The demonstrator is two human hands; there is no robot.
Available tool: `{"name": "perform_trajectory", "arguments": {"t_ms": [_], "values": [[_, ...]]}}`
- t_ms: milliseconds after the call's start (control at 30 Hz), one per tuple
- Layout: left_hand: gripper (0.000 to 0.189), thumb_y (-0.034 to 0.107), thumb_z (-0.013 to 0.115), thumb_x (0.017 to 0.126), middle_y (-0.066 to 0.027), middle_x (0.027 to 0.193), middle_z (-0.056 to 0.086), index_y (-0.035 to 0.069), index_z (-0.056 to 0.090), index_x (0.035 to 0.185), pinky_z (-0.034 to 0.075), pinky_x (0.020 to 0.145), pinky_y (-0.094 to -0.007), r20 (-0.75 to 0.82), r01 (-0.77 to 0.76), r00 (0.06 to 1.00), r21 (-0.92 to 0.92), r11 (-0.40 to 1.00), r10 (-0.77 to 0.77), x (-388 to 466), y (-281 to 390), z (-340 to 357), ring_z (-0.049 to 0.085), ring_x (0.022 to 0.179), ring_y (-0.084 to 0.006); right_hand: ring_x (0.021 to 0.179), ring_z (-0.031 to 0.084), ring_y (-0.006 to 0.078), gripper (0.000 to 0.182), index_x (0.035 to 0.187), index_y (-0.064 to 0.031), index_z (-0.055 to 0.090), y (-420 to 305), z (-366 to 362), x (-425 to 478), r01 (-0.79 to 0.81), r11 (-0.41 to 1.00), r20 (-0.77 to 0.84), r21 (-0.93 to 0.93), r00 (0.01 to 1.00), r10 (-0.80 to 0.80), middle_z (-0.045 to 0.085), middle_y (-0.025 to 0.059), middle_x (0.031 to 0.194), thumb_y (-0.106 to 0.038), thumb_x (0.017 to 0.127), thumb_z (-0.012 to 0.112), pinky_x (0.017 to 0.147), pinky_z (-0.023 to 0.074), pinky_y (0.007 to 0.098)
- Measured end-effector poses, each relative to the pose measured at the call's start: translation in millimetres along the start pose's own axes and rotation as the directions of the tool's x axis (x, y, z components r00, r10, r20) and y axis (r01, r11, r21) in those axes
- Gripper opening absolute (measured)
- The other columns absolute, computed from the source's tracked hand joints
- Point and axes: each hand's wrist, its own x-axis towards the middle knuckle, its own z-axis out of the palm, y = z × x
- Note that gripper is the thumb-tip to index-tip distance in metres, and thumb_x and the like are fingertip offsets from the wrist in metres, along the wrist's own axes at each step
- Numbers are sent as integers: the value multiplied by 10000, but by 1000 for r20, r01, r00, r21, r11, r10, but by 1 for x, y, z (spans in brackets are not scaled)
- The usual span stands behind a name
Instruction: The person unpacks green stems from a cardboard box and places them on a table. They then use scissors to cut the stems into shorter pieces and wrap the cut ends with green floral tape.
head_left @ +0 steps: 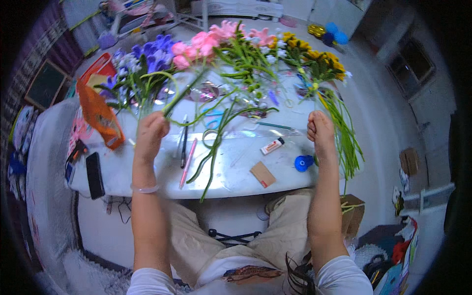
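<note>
My left hand is raised over the table's left part, closed around green fuzzy stems, which look like pipe cleaners. My right hand is a fist over the right part, beside a bundle of green stems under yellow flowers; whether it holds anything thin cannot be told. Between the hands lie dark green fuzzy stems, blue-handled scissors, a tape roll, a pink pen, a black pen, a small white glue bottle, and a brown card.
Purple flowers and pink flowers line the table's far side. An orange bag and a black phone lie at the left. A blue spool stands near the front edge. A cardboard box is below right.
</note>
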Motion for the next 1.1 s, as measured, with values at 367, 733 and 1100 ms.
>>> {"name": "perform_trajectory", "arguments": {"t_ms": [367, 733, 1100], "values": [[270, 211, 493, 894, 30, 579, 340, 95, 411, 665, 232, 481, -227, -77, 36, 996, -213, 976, -53, 6, -14, 8, 290, 514, -73, 393, 269, 43, 229, 795, -84, 473, -13, -78, -6, 268, 958, -559, 100, 812, -169, 327, -53, 530, -250, 943, 418, 344, 216, 208], [265, 241, 477, 921, 33, 566, 378, 92, 455, 703, 244, 448, -196, -265, -1, 959, -355, 935, -100, 10, -25, 2, 293, 450, -46, 403, 273, 36, 223, 807, -83, 482, 4, -101, -12, 219, 973, -622, 68, 772, -130, 334, -53, 538, -245, 944, 414, 347, 210, 205], [243, 257, 464, 932, 6, 620, 371, 66, 499, 786, 300, 509, -232, -181, -185, 982, -828, 529, 60, 8, -2, -14, 343, 502, -83, 411, 280, 33, 200, 822, -90, 499, 13, -103, -7, 202, 977, -599, 62, 791, -126, 333, -61, 545, -237, 939, 427, 357, 229, 193]]}}
